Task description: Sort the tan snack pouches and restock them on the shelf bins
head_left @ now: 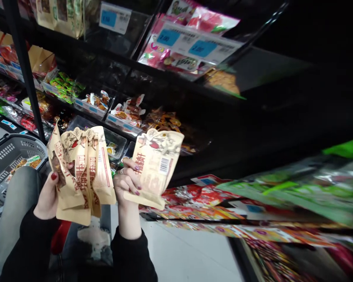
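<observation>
My left hand (48,196) is closed around several tan snack pouches (76,172) with red lettering, fanned out and held upright; its thumb shows at their left edge, and most of its fingers are behind them. To the right, my right hand (128,181) grips a single tan snack pouch (157,166) of the same kind by its left side, with a barcode facing me. The two hands are apart, in front of the lower shelf.
A grey basket (8,156) with some packets in it stands on the floor at left, beside my knee. Black shelves hold clear bins of wrapped snacks (129,111). Pink packets (213,19) sit above; red and green packets (294,192) line the right. A dark upright post (25,70) stands at left.
</observation>
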### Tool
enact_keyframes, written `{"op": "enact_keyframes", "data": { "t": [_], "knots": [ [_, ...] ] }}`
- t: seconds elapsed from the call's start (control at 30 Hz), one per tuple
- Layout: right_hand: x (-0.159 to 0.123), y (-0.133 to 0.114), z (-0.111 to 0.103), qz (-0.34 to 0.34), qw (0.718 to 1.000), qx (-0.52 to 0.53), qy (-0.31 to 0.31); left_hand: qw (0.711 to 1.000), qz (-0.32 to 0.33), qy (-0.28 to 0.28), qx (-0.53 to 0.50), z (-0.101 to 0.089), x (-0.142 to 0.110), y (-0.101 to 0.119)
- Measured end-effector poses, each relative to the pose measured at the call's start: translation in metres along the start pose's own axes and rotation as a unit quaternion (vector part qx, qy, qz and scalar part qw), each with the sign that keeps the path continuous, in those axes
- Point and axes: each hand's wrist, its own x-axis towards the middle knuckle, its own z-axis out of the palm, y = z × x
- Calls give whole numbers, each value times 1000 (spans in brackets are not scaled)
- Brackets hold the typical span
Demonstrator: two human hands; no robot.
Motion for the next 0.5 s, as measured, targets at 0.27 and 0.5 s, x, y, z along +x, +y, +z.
{"op": "enact_keyframes", "data": {
  "t": [0.27,0.5],
  "knots": [
    [-1,-19,0,-222,824,-493,171,1000,26,13,9,-5,1,1],
    [-14,-49,-8,-220,791,-521,234,999,54,6,-1,-3,-1,5]
  ]
}}
